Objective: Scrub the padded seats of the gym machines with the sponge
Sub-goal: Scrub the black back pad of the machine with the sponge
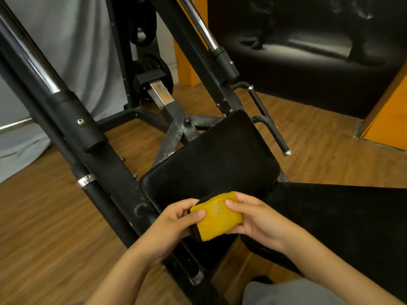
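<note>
A yellow sponge (217, 216) with a dark scouring side underneath is held between both hands just above the near edge of a black padded seat (215, 155). My left hand (174, 225) grips its left end, thumb on the yellow face. My right hand (253, 219) grips its right end, thumb on top as well. The seat is a tilted rectangular pad on a black gym machine. A second black pad (343, 216) stretches to the right of my hands.
Thick black frame bars (72, 119) slant across the left. A chrome guide rod (202, 23) runs up the middle. A black handle (271, 126) sticks out right of the seat. Weight plates (152, 71) sit behind. The floor (44, 227) is wood; an orange wall (389, 119) stands right.
</note>
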A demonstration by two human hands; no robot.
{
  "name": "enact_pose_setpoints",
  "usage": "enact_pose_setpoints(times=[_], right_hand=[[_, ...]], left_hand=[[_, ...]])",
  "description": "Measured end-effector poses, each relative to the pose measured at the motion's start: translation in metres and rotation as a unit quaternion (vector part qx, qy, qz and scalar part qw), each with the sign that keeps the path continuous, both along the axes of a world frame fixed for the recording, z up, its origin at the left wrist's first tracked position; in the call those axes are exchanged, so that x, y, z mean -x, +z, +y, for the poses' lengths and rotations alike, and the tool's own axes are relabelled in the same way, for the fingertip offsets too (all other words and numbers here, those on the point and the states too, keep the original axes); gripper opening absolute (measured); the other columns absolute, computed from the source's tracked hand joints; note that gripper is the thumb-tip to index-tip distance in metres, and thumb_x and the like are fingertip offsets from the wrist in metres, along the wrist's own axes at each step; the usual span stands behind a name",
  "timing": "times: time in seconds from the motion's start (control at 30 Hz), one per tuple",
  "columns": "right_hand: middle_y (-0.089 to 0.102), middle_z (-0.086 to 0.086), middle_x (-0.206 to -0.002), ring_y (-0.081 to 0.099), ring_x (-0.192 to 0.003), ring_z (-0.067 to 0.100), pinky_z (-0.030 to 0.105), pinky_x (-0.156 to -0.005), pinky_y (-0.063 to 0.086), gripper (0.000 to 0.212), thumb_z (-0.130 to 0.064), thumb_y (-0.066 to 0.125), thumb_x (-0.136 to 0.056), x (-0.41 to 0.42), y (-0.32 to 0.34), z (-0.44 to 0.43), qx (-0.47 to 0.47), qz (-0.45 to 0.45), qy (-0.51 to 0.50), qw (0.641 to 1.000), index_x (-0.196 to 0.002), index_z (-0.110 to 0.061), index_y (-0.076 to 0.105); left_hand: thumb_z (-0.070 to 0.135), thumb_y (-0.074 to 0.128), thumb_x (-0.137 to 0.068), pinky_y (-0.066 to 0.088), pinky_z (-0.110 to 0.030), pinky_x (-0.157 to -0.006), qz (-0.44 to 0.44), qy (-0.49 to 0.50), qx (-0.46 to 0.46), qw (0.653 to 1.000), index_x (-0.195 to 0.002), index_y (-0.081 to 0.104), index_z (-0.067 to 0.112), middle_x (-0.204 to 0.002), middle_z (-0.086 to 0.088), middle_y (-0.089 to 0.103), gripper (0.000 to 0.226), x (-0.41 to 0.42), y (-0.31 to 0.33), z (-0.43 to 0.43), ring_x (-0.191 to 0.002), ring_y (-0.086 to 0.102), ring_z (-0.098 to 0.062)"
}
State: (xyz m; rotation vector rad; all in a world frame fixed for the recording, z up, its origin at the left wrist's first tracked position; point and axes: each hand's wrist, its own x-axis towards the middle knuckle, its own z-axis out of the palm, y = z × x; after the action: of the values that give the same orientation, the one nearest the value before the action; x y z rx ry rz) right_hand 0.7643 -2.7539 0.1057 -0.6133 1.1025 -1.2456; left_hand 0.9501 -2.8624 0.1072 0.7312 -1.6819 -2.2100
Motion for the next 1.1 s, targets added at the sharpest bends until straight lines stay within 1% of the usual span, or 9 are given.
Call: enact_pose_setpoints(times=[0.1, 0.23, 0.4, 0.53, 0.7, 0.83, 0.93, 1.03, 1.1], right_hand=[[0.057, 0.019, -0.132, 0.057, -0.120, 0.033, 0.046, -0.101, 0.046, 0.045, -0.023, 0.068, -0.087, -0.006, -0.012, 0.001, 0.008, -0.128, 0.039, 0.991, -0.129, -0.011, 0.058], [0.060, 0.018, -0.127, 0.061, -0.113, 0.028, 0.037, -0.094, 0.052, 0.055, -0.029, 0.078, -0.079, -0.009, -0.021, -0.002, 0.013, -0.174, 0.077, 0.982, -0.126, -0.007, 0.062], [0.060, 0.017, -0.127, 0.063, -0.109, 0.025, 0.037, -0.094, 0.049, 0.062, -0.029, 0.085, -0.070, -0.010, -0.041, -0.007, -0.007, -0.195, 0.056, 0.979, -0.124, -0.009, 0.064], [0.065, 0.014, -0.122, 0.065, -0.107, 0.023, 0.035, -0.086, 0.054, 0.058, -0.025, 0.087, -0.067, -0.006, -0.052, -0.008, -0.007, -0.220, 0.035, 0.975, -0.120, -0.010, 0.068], [0.059, 0.022, -0.128, 0.057, -0.120, 0.038, 0.050, -0.104, 0.043, 0.056, -0.020, 0.086, -0.069, -0.001, -0.069, -0.005, -0.038, -0.240, 0.023, 0.970, -0.120, -0.006, 0.066], [0.062, 0.023, -0.122, 0.060, -0.114, 0.038, 0.048, -0.094, 0.049, 0.046, -0.022, 0.079, -0.077, -0.001, -0.081, -0.006, -0.065, -0.221, 0.021, 0.973, -0.120, -0.009, 0.066], [0.068, 0.015, -0.115, 0.066, -0.103, 0.024, 0.037, -0.083, 0.054, 0.032, -0.018, 0.066, -0.082, -0.006, -0.089, -0.015, -0.093, -0.149, -0.039, 0.984, -0.112, -0.011, 0.070], [0.065, 0.018, -0.114, 0.066, -0.096, 0.020, 0.032, -0.078, 0.057, 0.038, -0.017, 0.067, -0.078, -0.001, -0.097, -0.035, -0.091, -0.088, -0.154, 0.980, -0.112, -0.001, 0.062], [0.062, 0.018, -0.111, 0.064, -0.093, 0.019, 0.034, -0.081, 0.055, 0.039, -0.013, 0.066, -0.084, 0.012, -0.101, -0.050, -0.100, -0.022, -0.231, 0.968, -0.118, 0.001, 0.055]], left_hand=[[0.022, 0.062, -0.092, 0.050, -0.036, -0.095, 0.061, -0.045, -0.090, 0.993, -0.126, 0.061, 0.002, -0.129, -0.023, 0.059, 0.040, -0.005, -0.008, 0.004, -0.119, 0.058, -0.032], [0.021, 0.075, -0.083, 0.047, -0.039, -0.101, 0.105, -0.072, -0.140, 0.982, -0.129, 0.056, -0.002, -0.135, -0.027, 0.053, 0.055, -0.010, -0.024, -0.004, -0.125, 0.053, -0.036], [0.024, 0.081, -0.072, 0.051, -0.033, -0.092, 0.053, -0.066, -0.030, 0.996, -0.110, 0.069, 0.005, -0.114, -0.012, 0.066, 0.044, 0.007, -0.034, -0.017, -0.108, 0.061, -0.025], [0.028, 0.075, -0.072, 0.049, -0.033, -0.096, 0.006, -0.062, 0.053, 0.997, -0.114, 0.068, 0.013, -0.126, 0.005, 0.063, 0.046, 0.021, -0.046, -0.022, -0.119, 0.057, -0.015], [0.022, 0.078, -0.070, 0.051, -0.027, -0.086, -0.040, -0.039, 0.059, 0.997, -0.119, 0.059, 0.016, -0.128, 0.000, 0.058, 0.052, 0.029, -0.070, -0.023, -0.119, 0.056, -0.009], [0.022, 0.082, -0.070, 0.045, -0.026, -0.097, -0.088, -0.042, 0.155, 0.983, -0.116, 0.060, 0.023, -0.118, 0.008, 0.064, 0.050, 0.028, -0.078, -0.029, -0.114, 0.057, -0.002], [0.019, 0.081, -0.076, 0.041, -0.026, -0.097, -0.133, 0.019, 0.365, 0.921, -0.104, 0.062, 0.031, -0.109, 0.015, 0.062, 0.036, 0.021, -0.082, -0.037, -0.110, 0.053, -0.002], [0.019, 0.072, -0.083, 0.038, -0.032, -0.099, -0.180, 0.157, 0.574, 0.784, -0.102, 0.062, 0.027, -0.108, 0.010, 0.060, 0.023, 0.011, -0.080, -0.046, -0.113, 0.049, -0.012], [0.019, 0.067, -0.086, 0.037, -0.037, -0.097, -0.222, 0.237, 0.629, 0.706, -0.101, 0.064, 0.021, -0.110, 0.005, 0.061, 0.016, 0.007, -0.080, -0.054, -0.113, 0.050, -0.018]])
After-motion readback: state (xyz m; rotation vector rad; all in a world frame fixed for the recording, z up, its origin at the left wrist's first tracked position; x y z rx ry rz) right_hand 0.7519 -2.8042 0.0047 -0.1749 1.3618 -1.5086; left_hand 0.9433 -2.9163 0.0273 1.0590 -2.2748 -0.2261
